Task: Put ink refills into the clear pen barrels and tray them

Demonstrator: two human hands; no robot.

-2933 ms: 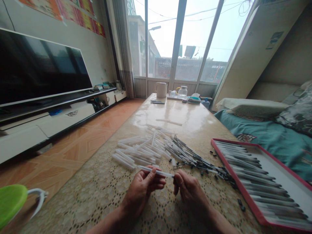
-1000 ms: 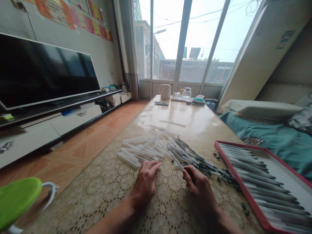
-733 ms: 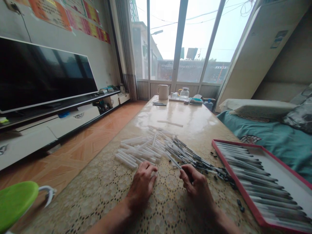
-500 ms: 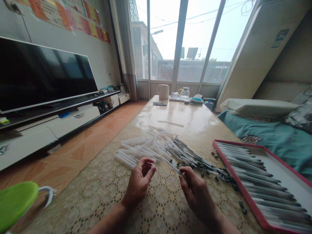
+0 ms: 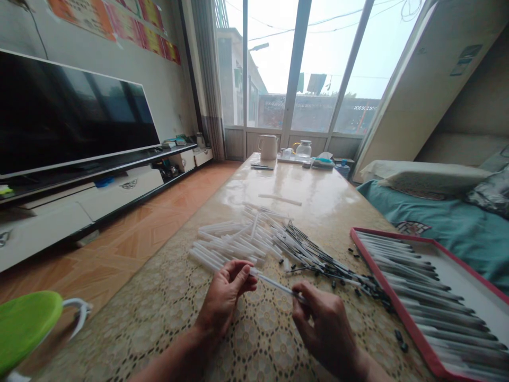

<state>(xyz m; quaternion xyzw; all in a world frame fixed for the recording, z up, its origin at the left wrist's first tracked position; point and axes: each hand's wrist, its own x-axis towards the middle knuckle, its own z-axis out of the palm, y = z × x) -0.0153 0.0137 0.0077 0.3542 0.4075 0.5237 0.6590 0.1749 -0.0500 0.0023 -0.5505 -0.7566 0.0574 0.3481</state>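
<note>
My left hand and my right hand hold a thin white plastic pen tube between them over the lace tablecloth. The left fingers pinch its far end and the right fingers pinch its near end. Just beyond my left hand lies a loose pile of white plastic pen barrels. A tangle of thin black-tipped pen refills spreads to the right of the pile, past my right hand.
A red-rimmed tray of finished pens sits at the right, with small black parts beside it. A white jug and glass teapot stand at the far table end. A bed, television cabinet and green stool flank the table.
My left hand, empty half a second ago, now pinches the tube that my right hand held alone. The tube has swung flatter across my body, and my head has turned slightly.
</note>
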